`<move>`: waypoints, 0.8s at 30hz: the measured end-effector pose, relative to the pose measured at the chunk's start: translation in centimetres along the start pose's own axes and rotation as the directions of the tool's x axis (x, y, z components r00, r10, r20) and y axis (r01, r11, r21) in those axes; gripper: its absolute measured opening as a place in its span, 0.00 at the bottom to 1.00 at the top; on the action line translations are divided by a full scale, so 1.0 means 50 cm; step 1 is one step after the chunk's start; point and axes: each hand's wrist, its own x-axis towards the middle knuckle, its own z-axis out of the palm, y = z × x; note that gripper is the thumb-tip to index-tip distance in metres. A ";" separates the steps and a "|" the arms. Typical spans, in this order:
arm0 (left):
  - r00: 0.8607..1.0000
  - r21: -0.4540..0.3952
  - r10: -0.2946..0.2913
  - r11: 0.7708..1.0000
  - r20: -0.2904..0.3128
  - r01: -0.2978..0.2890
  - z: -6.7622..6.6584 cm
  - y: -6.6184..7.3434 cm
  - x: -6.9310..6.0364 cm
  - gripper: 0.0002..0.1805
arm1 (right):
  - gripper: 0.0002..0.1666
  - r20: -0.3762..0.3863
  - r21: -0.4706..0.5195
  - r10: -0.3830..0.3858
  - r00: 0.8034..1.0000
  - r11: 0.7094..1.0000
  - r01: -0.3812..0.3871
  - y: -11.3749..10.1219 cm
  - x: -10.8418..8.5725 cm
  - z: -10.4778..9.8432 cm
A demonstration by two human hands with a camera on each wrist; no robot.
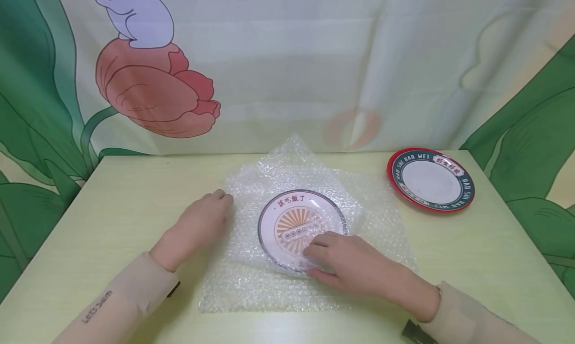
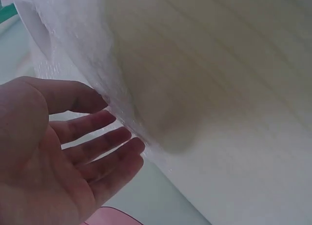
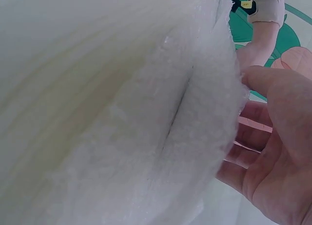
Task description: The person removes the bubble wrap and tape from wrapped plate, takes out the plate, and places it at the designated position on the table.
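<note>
A round white plate (image 1: 268, 224) with a dark rim and an orange sunburst lies on bubble wrap (image 1: 269, 294), part of it seen through a layer of the wrap. My right hand (image 1: 348, 259) is over the plate's lower right, thumb and bent fingers holding the wrap. In the right wrist view, wrap (image 3: 146, 137) covers a thin dark edge beside that hand (image 3: 278, 147). At the wrap's left edge is my left hand (image 1: 202, 224). Its loosely bent fingers (image 2: 112, 161) touch the wrap's edge in the left wrist view, with gaps between them.
At the table's back right sits a plate (image 1: 431, 179) with a dark green lettered rim, on top of a red-edged one (image 1: 395, 189). The pale wooden table (image 1: 112, 209) ends at a printed curtain (image 1: 269, 84) behind.
</note>
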 end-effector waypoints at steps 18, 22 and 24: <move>0.983 -0.089 0.023 0.996 0.184 -0.006 -0.023 -0.018 0.022 0.14 | 0.13 0.021 -0.002 0.018 1.000 1.000 -0.018 0.000 0.001 0.002; 0.986 -0.087 0.028 0.996 0.166 -0.013 -0.029 -0.012 0.025 0.13 | 0.13 0.033 0.002 0.026 0.999 1.000 -0.026 0.001 0.001 0.002; 0.987 -0.084 0.016 0.996 0.158 -0.003 -0.033 -0.005 0.028 0.13 | 0.14 0.036 0.003 0.028 0.999 1.000 -0.028 0.001 0.002 0.001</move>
